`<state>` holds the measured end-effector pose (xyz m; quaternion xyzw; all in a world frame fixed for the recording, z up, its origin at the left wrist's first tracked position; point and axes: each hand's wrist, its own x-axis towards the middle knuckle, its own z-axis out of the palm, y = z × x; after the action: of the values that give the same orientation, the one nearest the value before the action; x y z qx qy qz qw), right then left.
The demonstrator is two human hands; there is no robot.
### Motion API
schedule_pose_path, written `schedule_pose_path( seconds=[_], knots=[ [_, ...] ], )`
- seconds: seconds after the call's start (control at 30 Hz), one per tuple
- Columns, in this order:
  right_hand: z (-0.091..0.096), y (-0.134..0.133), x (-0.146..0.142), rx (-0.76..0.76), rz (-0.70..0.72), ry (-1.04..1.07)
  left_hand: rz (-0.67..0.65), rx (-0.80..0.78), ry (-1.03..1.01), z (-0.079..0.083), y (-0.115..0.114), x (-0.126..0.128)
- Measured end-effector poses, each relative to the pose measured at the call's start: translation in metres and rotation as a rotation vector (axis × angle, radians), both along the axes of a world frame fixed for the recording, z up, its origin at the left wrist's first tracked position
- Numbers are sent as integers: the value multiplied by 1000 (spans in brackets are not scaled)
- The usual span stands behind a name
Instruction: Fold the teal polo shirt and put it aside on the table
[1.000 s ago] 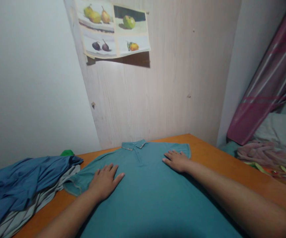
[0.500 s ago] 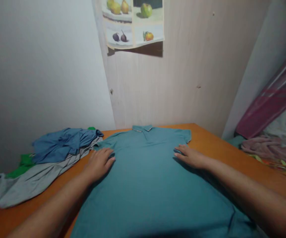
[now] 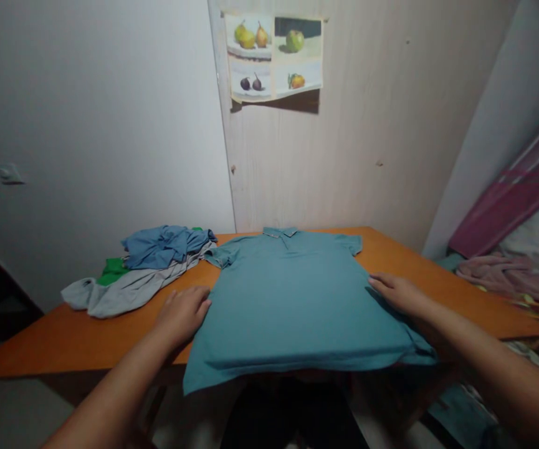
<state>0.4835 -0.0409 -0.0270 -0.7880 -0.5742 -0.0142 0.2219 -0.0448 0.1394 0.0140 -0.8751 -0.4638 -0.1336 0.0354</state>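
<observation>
Middle: teal short-sleeved fabric polo shirt (image 3: 292, 299), hanging over the near edge of the flat orange desk (image 3: 68, 346)
Its left: our bare left hand (image 3: 184, 315) — loosely open
Its right: our bare right hand (image 3: 400, 294) — whether pinching it, we cannot tell

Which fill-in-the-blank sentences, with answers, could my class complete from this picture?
Under the teal short-sleeved cloth polo shirt, the flat tabletop is ____.
Beyond the bare left hand, a crumpled ____ garment tops the rumpled grey and green cloth pile.
The rectangular paper poster shows four pictures of ____.

Missing words: orange; blue; fruit.
</observation>
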Motion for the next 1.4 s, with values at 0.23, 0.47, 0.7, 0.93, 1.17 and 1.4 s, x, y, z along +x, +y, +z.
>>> schedule_pose_path(
  seconds=[0.23,0.47,0.7,0.93,1.17,1.4],
  knots=[
    [13,-67,-31,293,-78,293,-143,6,-322,-25,-43,-12],
    [6,-129,-64,165,83,219,-215,137,-380,-52,-79,-28],
    [-13,-139,-66,134,2,6,-233,350,-202,-76,-97,-44],
    [-17,-137,-75,209,-49,-33,-203,343,-258,-74,-90,-53],
    [-29,-141,-74,281,-259,20,-175,346,-392,-70,-97,-54],
    [-33,-156,-70,222,-130,64,-244,326,-345,-75,-86,-62]
  ],
)
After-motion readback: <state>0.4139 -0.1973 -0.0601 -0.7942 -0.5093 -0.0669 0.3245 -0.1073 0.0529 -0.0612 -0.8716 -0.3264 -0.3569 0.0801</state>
